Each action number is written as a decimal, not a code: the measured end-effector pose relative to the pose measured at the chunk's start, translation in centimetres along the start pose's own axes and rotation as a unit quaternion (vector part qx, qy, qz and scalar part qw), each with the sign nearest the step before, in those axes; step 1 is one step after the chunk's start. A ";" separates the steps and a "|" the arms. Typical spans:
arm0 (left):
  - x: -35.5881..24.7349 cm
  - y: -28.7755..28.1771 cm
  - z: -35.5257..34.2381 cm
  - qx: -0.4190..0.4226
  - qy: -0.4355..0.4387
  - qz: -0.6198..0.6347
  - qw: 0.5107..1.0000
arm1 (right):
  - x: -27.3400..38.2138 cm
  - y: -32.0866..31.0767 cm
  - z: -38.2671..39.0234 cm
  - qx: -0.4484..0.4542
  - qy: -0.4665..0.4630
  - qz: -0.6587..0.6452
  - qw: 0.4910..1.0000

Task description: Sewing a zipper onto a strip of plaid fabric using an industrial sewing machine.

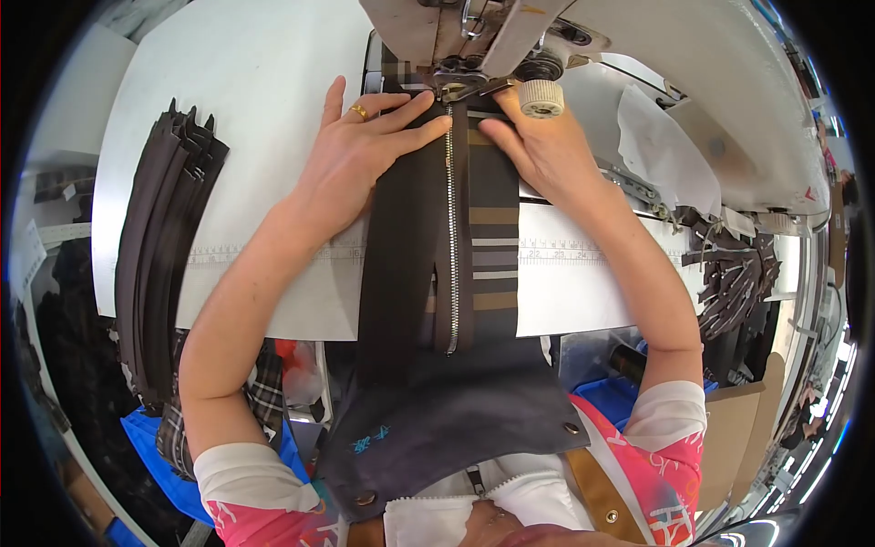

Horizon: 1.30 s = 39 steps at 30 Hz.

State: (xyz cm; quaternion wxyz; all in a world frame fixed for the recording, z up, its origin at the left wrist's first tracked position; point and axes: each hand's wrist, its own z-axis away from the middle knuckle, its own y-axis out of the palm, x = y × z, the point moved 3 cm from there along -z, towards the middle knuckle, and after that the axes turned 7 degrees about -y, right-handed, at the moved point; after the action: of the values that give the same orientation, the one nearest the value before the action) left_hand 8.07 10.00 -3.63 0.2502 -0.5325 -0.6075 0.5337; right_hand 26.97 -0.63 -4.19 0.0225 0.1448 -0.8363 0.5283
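Note:
A dark fabric strip (392, 219) with a metal-toothed zipper (451, 228) and brown and grey stripes on its right side runs from under the presser foot (451, 89) of a sewing machine (488, 27) down over the table edge. My left hand (365, 150) lies on the strip, fingers apart, two fingertips beside the zipper just below the foot. On the other side my right hand (538, 150) rests at the strip's edge, thumb apart on the fabric, some fingers hidden behind the foot and knob.
The white table (228, 73) has a ruler across it. A stack of dark zippers (169, 237) lies left; another bunch (734, 269) hangs at right, near a white cloth scrap (665, 146). Blue containers (146, 438) and a cardboard box (743, 428) sit below the table's edge.

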 end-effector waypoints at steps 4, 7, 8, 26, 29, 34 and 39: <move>0.1 0.2 0.2 0.004 -0.002 0.008 1.000 | 0.2 -0.1 0.0 0.040 -0.004 0.066 0.997; 0.1 0.3 0.2 0.011 -0.001 0.011 1.000 | 0.0 -0.1 0.2 0.025 0.003 0.079 0.997; 0.1 0.3 0.1 0.011 0.000 0.012 1.000 | 0.0 -0.2 0.0 0.025 0.004 0.080 0.996; 0.7 0.6 -0.1 -0.003 -0.006 -0.005 1.000 | 2.5 -0.3 -0.4 -0.024 -0.064 0.093 0.993; 0.6 0.6 -0.3 -0.014 0.000 0.016 1.000 | 1.4 0.4 0.1 -0.032 -0.045 0.041 0.998; -2.6 -2.2 4.5 0.009 0.120 -0.006 0.993 | 4.3 -2.7 4.9 -0.039 -0.083 -0.108 0.990; -7.3 -2.7 12.7 0.003 0.076 -0.002 0.997 | 13.8 -4.0 11.0 0.049 -0.141 -0.117 0.982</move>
State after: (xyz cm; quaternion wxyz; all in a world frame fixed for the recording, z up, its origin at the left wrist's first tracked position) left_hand -1.83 -1.19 -3.08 0.2984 -0.5697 -0.5861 0.4927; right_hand 16.06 -15.03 -2.88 -0.0410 0.3155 -0.7814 0.5368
